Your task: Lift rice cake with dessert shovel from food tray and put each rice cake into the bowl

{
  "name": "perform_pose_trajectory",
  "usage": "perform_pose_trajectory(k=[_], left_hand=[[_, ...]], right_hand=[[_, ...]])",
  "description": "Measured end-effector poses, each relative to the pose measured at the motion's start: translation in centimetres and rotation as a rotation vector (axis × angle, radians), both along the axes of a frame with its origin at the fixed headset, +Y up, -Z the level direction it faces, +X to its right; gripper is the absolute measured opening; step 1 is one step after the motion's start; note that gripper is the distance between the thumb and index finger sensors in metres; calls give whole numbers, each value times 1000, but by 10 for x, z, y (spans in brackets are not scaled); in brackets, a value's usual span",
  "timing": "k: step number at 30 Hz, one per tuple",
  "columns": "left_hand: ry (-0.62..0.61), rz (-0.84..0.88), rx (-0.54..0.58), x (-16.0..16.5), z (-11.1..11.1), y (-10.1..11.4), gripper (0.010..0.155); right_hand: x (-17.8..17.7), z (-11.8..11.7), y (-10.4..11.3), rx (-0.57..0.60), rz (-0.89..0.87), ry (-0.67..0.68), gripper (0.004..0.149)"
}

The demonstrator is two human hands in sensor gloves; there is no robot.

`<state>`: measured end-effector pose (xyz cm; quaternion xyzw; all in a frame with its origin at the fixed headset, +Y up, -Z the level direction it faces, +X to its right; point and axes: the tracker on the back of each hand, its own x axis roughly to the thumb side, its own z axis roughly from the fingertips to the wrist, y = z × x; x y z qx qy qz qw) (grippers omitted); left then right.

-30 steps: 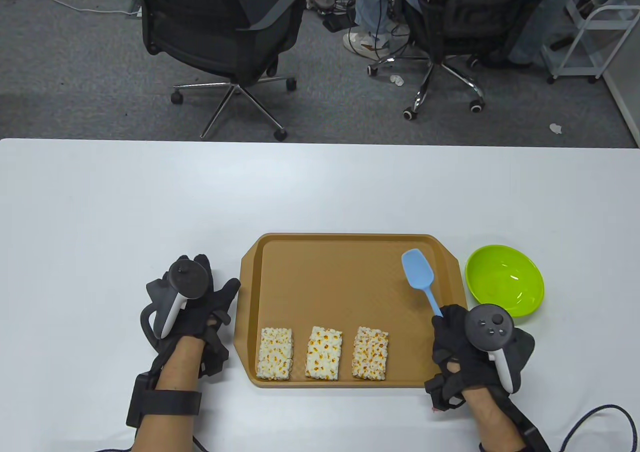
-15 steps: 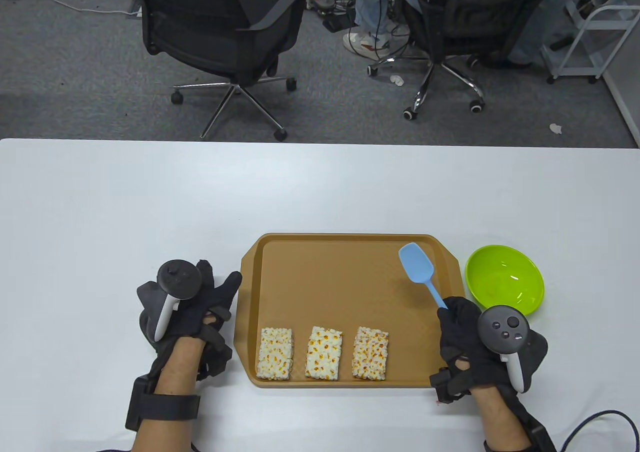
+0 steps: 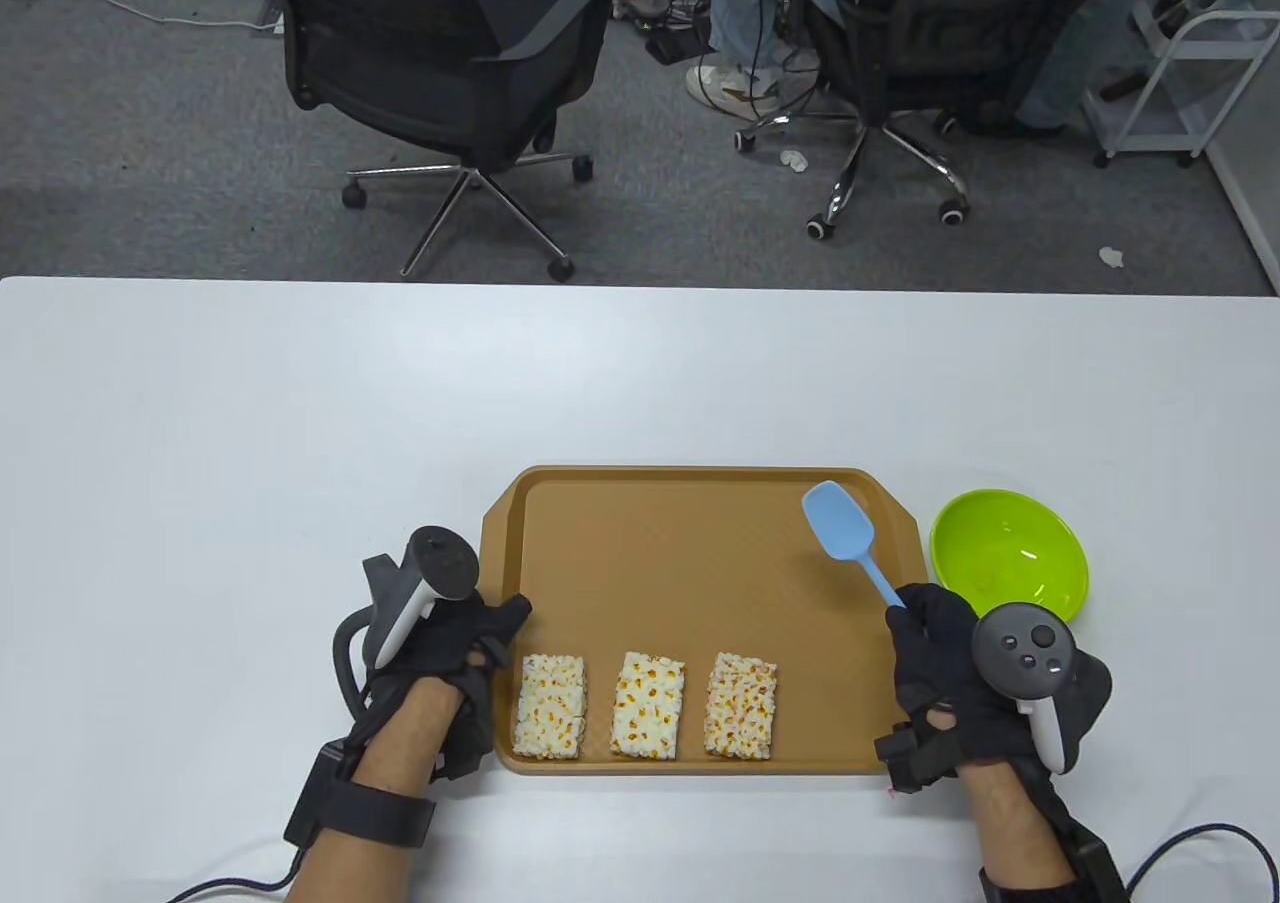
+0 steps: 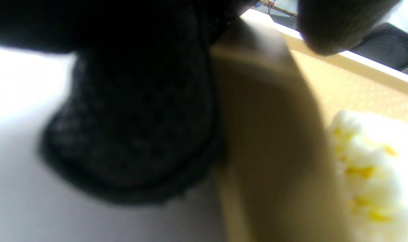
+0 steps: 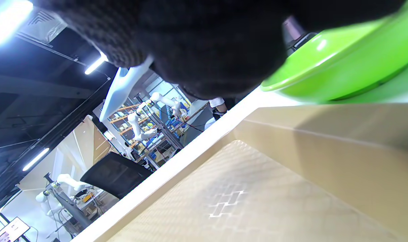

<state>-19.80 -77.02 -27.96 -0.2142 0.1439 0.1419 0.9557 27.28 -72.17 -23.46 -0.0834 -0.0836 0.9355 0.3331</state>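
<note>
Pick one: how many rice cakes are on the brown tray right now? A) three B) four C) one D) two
A: the table view shows three rice cakes in a row along the near edge of the tray, the left one, the middle one and the right one, and the green bowl holds none yet.

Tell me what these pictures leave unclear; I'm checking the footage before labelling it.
- Left hand on the tray: the tracker hides its fingers in the table view; the left wrist view is blurred.
- Right hand's grip on the dessert shovel: glove and tracker cover the handle end.
- Shovel blade's height over the tray: unclear.
- Bowl: near rim hidden behind the right hand.
</note>
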Motion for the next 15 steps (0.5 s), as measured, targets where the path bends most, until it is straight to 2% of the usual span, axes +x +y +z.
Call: perform_pose_trajectory(k=[6, 9, 15], left_hand=[[-5, 8, -15, 1, -1, 0, 76], [-4, 12, -17, 1, -1, 0, 76], [-1, 22, -20, 1, -1, 0, 76]], right_hand=[[3, -1, 4, 43, 104, 64, 44], [5, -3, 3, 17, 183, 110, 43], [13, -11, -8, -167, 194, 232, 41]])
